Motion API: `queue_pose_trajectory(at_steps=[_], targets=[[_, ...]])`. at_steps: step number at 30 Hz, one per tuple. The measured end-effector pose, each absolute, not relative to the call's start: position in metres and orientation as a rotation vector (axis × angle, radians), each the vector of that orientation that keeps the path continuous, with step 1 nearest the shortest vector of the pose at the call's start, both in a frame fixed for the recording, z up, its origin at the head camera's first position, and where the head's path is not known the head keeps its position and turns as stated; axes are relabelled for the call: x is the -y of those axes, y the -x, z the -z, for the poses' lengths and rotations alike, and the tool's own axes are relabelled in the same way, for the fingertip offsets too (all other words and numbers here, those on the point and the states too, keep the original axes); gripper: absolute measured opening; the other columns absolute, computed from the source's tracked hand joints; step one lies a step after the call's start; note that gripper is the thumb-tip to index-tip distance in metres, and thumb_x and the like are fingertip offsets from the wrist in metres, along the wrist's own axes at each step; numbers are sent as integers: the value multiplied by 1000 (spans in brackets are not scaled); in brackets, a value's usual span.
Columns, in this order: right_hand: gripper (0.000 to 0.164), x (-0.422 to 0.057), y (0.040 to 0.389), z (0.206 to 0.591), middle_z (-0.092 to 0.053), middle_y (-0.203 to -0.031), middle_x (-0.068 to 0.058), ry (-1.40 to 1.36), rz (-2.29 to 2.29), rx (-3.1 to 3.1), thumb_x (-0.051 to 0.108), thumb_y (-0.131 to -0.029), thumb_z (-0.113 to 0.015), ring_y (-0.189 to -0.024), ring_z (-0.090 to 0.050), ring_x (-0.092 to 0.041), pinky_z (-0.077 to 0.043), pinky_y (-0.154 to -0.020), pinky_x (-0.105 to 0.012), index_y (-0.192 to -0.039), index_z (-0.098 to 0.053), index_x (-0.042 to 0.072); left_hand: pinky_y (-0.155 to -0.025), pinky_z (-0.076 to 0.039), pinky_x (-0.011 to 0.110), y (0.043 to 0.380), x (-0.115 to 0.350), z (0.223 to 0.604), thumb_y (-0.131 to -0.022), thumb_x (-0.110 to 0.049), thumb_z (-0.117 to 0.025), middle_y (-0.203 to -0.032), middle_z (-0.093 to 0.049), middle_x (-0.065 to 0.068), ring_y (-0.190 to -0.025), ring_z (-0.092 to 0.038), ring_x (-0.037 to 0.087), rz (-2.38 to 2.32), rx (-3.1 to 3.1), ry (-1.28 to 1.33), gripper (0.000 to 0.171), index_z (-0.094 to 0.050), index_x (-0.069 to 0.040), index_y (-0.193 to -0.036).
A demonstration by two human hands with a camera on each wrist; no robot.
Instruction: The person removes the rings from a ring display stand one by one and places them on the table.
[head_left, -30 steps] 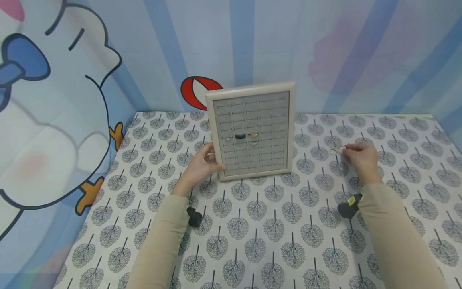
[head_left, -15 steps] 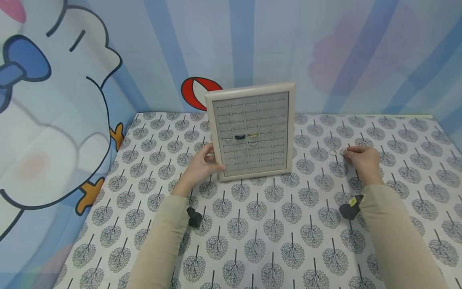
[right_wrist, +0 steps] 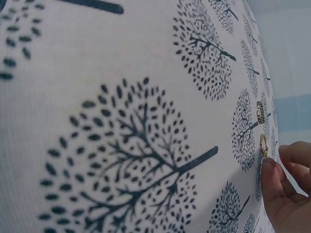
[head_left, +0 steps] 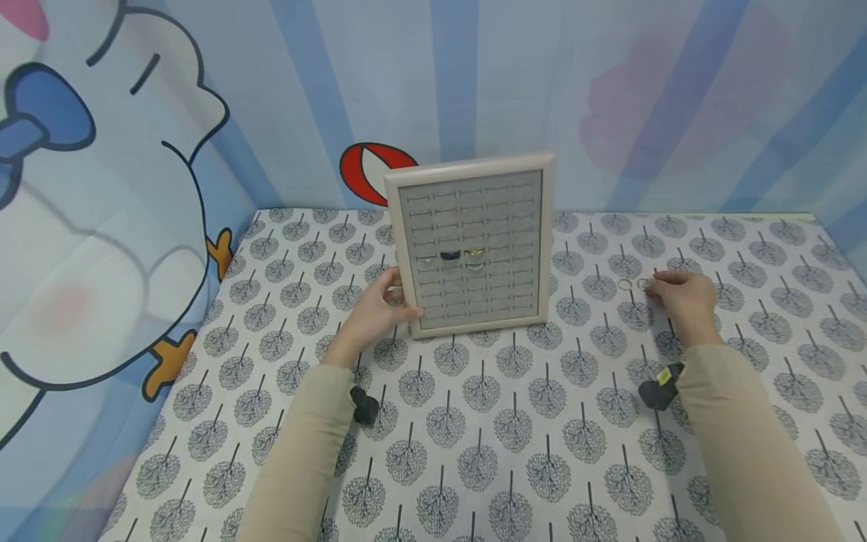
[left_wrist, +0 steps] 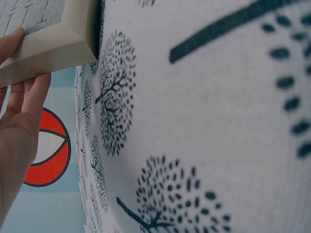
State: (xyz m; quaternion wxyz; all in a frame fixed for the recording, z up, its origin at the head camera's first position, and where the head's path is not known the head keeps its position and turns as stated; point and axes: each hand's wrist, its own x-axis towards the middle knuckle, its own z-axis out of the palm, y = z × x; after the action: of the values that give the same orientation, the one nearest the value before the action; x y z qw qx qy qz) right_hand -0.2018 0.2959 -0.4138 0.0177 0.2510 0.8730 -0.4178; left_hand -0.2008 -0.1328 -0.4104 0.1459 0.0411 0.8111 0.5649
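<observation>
My left hand grips the lower left edge of a cream-framed ring display board, thumb on the front and fingers behind. The board leans upright, its grey face lined with rows of slots. Set in the slots are a dark blue ring, a gold ring and paler rings. At the right, my right hand pinches a thin gold-coloured ring by its edge, low at the tablecloth. Just left of it in the head view is another ring, which shows a patterned band in the right wrist view.
A white tablecloth with dark tree prints covers the table. Behind it hangs a blue striped backdrop with cartoon figures. Black wrist devices sit by both sleeves, the left device and the right device.
My right hand has shifted slightly right, and the ring at its fingertips has turned and now shows as a rounder loop. My left hand and the board have stayed in place.
</observation>
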Motion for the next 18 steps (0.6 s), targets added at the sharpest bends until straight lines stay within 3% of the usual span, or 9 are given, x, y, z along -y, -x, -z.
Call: queue_pose_trajectory(at_steps=[4, 9, 12, 18], targets=[[42, -299, 208, 418, -57, -128, -15, -804, 1327, -2748, 21, -96, -49, -71, -46, 9, -45, -65, -9, -132, -53, 1, -102, -46, 45, 201, 133, 410, -80, -8, -72, -127, -53, 7, -119, -57, 26, -1630, -2334, -121, 67, -43, -21, -139], [44, -307, 228, 442, -57, -111, 1, -755, 1368, -2844, 34, -95, -51, -78, -50, 6, -44, -60, -7, -132, -55, 10, -102, -47, 45, 201, 133, 410, -80, -6, -72, -127, -52, 8, -118, -58, 26, -1646, -2319, -117, 67, -42, -21, -139], [44, -297, 233, 437, -58, -114, 1, -708, 1424, -2868, 39, -95, -51, -82, -52, 4, -47, -56, -12, -132, -55, 15, -102, -47, 45, 202, 133, 410, -80, -6, -72, -127, -52, 8, -119, -57, 26, -1646, -2318, -115, 67, -42, -20, -139], [41, -240, 218, 379, -58, -129, -13, -601, 1557, -2884, 32, -97, -50, -94, -55, -3, -53, -86, -29, -131, -55, 9, -103, -46, 45, 202, 133, 411, -80, -6, -72, -127, -52, 8, -120, -57, 26, -1641, -2319, -116, 68, -42, -21, -140]])
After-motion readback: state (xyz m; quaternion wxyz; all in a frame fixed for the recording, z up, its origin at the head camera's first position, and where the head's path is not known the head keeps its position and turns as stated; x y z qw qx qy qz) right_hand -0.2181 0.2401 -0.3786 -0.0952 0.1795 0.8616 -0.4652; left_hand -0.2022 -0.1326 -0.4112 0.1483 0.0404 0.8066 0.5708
